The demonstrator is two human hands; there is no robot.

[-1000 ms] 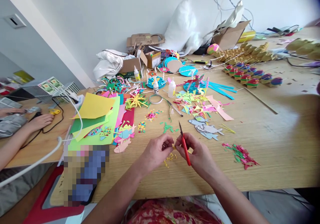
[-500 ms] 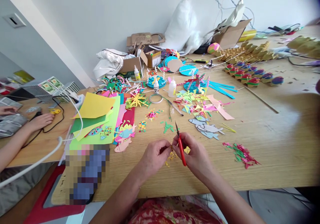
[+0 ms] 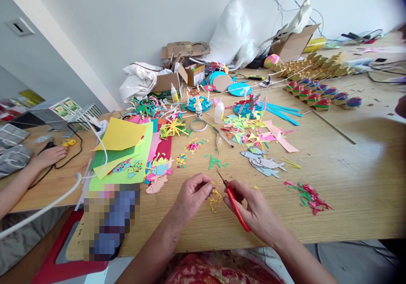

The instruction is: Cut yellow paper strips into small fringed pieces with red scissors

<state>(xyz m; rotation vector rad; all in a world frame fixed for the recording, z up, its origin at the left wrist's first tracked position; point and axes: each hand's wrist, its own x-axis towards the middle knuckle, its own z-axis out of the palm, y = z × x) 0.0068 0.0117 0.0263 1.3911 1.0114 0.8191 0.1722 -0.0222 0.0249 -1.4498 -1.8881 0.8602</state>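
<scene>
My right hand [image 3: 253, 206] grips a pair of red-handled scissors [image 3: 236, 208], their dark tips pointing up and to the left. Fingers pinched together, my left hand [image 3: 195, 193] has what looks like a small yellow paper piece [image 3: 213, 185] at its fingertips, largely hidden. Thin yellow scraps [image 3: 214, 203] lie on the table between the two hands. Beyond them are green paper scraps [image 3: 214, 161] and grey paper fish [image 3: 264, 163]. Pink and green clippings [image 3: 307, 197] form a pile to the right of my right hand.
Coloured paper sheets [image 3: 120, 136] and more paper fish [image 3: 158, 174] lie on the left. Glue bottles [image 3: 218, 111], a tape ring [image 3: 198, 125] and blue strips [image 3: 282, 113] are farther back. Another person's hand [image 3: 52, 155] rests at the far left, near a white cable [image 3: 66, 195].
My hands have moved apart. The right hand shifted slightly right and lower, and the scissors tilted farther left. The left hand stays nearly in place.
</scene>
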